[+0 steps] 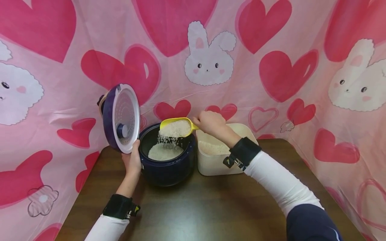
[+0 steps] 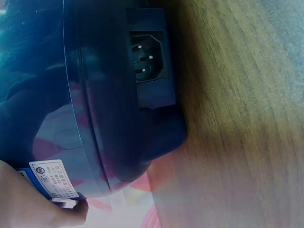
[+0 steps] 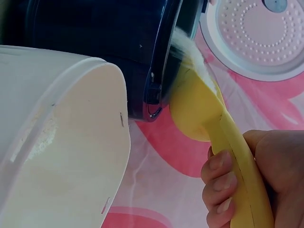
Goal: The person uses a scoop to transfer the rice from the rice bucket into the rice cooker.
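My right hand [image 1: 210,122] grips the handle of a yellow scoop [image 3: 232,156], tilted over a dark blue rice cooker [image 1: 167,172]. White rice [image 1: 176,129] fills the scoop, and grains spill off its front edge into the pot. A mound of rice [image 1: 165,151] lies inside the cooker. At the cooker's left, my left hand [image 1: 132,162] holds the lower edge of its raised lid [image 1: 125,117], thumb at the rim. The lid's pale, dotted inner side faces right. In the left wrist view, part of the left hand [image 2: 33,202] shows beside a label on the cooker.
A cream bin [image 1: 221,167] with rice at its bottom stands close at the cooker's right. The cooker's power socket [image 2: 148,57] faces the left wrist camera. All stands on a dark wooden table [image 1: 196,207], with a pink heart-and-rabbit cloth [image 1: 211,97] behind it.
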The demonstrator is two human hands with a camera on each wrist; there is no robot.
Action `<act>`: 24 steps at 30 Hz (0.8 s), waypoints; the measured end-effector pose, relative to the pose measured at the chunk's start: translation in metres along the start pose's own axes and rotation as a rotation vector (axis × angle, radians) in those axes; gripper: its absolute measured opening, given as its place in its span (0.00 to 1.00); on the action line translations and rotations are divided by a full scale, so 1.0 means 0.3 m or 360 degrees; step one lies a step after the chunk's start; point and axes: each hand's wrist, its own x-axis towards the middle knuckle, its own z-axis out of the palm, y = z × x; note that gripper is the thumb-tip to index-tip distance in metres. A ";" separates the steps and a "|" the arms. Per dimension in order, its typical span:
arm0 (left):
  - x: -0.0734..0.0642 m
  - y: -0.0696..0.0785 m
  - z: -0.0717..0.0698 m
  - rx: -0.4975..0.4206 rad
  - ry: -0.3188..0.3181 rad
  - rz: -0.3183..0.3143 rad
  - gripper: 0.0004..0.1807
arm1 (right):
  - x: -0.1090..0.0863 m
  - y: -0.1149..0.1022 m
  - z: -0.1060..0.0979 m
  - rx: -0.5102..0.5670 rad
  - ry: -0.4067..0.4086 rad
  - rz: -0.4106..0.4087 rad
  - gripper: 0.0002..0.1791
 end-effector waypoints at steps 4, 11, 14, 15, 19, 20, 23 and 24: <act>-0.005 0.003 -0.008 0.0000 -0.0020 -0.0002 0.40 | -0.005 -0.008 0.006 -0.0039 0.0039 -0.0013 0.30; -0.009 0.001 -0.006 0.0014 -0.0033 -0.0003 0.39 | -0.007 -0.014 0.018 -0.0041 0.0087 -0.0011 0.30; -0.010 0.000 -0.005 0.0018 -0.0039 -0.0012 0.40 | -0.009 -0.016 0.023 -0.0025 0.0077 -0.0002 0.30; -0.010 0.000 -0.005 0.0020 -0.0038 -0.0013 0.40 | -0.009 -0.017 0.025 -0.0024 0.0077 -0.0005 0.30; -0.010 0.001 -0.005 0.0026 -0.0031 -0.0013 0.40 | -0.008 -0.022 0.029 -0.0037 0.0090 -0.0017 0.29; -0.010 0.001 -0.005 0.0025 -0.0029 -0.0009 0.40 | -0.008 -0.023 0.029 -0.0037 0.0094 -0.0022 0.29; -0.008 0.003 -0.005 0.0016 -0.0014 0.0005 0.39 | -0.007 -0.024 0.029 -0.0036 0.0099 -0.0031 0.29; -0.007 0.004 -0.005 0.0013 -0.0015 0.0011 0.38 | -0.007 -0.024 0.030 -0.0035 0.0098 -0.0032 0.29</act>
